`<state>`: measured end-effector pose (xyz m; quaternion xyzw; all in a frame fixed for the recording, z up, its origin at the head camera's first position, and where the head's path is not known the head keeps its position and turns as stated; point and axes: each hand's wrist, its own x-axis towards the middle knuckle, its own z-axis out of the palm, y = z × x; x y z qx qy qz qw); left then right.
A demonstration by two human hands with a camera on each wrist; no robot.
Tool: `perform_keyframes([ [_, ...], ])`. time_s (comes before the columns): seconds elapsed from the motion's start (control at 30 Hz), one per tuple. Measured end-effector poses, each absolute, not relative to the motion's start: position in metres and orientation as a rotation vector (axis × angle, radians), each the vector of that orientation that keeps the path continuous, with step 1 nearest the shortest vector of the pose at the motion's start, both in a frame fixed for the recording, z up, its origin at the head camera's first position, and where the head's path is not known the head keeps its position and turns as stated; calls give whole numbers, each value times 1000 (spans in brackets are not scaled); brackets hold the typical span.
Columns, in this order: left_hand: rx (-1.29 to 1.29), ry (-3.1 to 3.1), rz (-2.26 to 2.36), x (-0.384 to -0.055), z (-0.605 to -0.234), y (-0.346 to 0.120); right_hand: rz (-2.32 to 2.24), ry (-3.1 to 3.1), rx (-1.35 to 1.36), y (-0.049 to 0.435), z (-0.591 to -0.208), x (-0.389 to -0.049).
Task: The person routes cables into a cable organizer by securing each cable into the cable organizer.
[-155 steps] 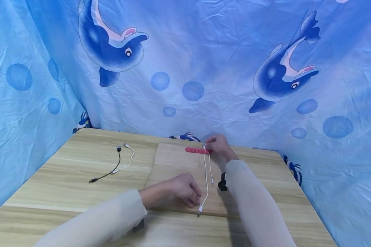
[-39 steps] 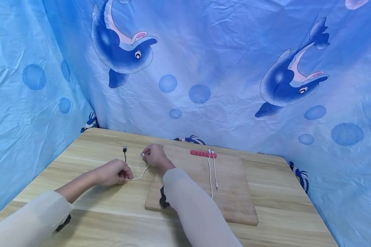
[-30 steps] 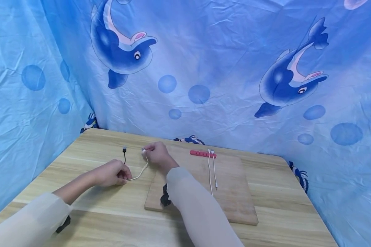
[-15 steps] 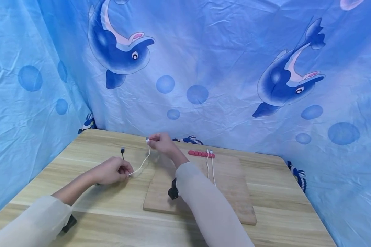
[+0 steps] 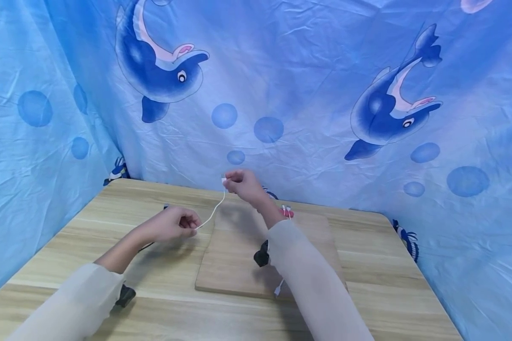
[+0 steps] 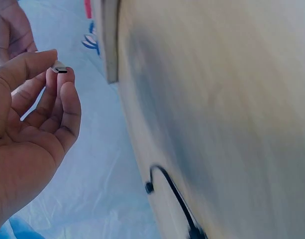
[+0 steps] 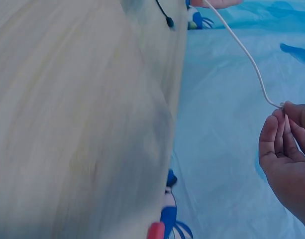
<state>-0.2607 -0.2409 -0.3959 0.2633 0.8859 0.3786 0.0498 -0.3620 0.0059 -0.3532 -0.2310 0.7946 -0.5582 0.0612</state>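
Above the wooden tabletop, you hold a white charging cable in a loose curve between your hands, clear of the surface. Your left hand pinches one end, its USB-C plug poking past your fingertips. Your right hand, near the far edge of the wooden board, pinches the other end. Past your left wrist a black USB cable lies partly hidden; beside your right forearm, two white plugs sit at the red cable clip strip.
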Motion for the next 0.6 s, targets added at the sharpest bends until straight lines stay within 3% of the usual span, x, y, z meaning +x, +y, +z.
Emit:
perform_keyframes([
  [0.6,762,2655,1421,-280,-400,-166,-1942,2447,-459,99,-354,-364],
])
